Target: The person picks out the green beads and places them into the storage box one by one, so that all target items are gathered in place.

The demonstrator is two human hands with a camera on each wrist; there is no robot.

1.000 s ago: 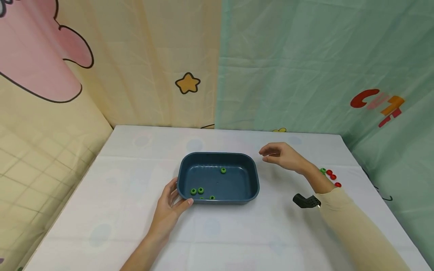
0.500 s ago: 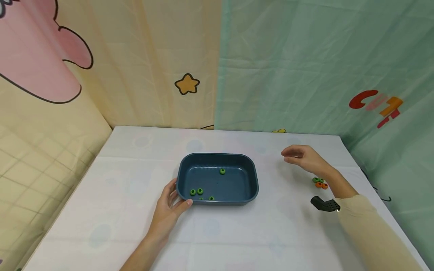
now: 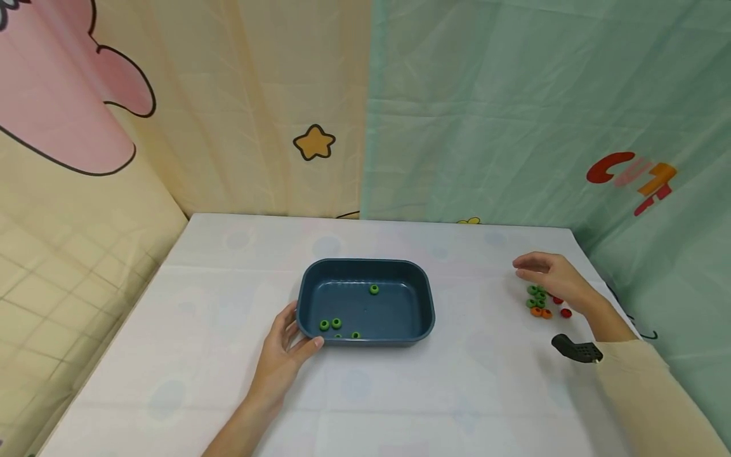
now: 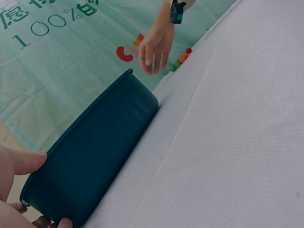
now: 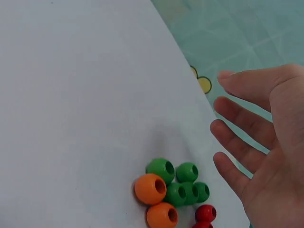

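Observation:
My left hand (image 3: 282, 355) holds the left front corner of a dark blue rectangular plastic tub (image 3: 394, 311), thumb at the rim and fingers along the side. The left wrist view shows the tub's outer wall (image 4: 90, 147) under that grip. Several green beads (image 3: 374, 289) lie on the tub's floor. To the right, my right hand (image 3: 554, 276) hovers above a cluster of beads, with nothing between its relaxed, parted fingers. In the right wrist view this cluster has green beads (image 5: 187, 172), orange beads (image 5: 145, 190) and red beads (image 5: 204, 212) with holes. The hand partly hides it in the head view.
A white cloth covers the table (image 3: 171, 355). Printed curtains (image 3: 485, 127) stand behind and beside it. A black strap piece (image 3: 577, 349) sticks out at my right wrist, by the beige sleeve (image 3: 651, 387).
My right hand has moved right, from beside the tub to over the bead cluster, uncovering more beads. The left hand and the tub stay in place.

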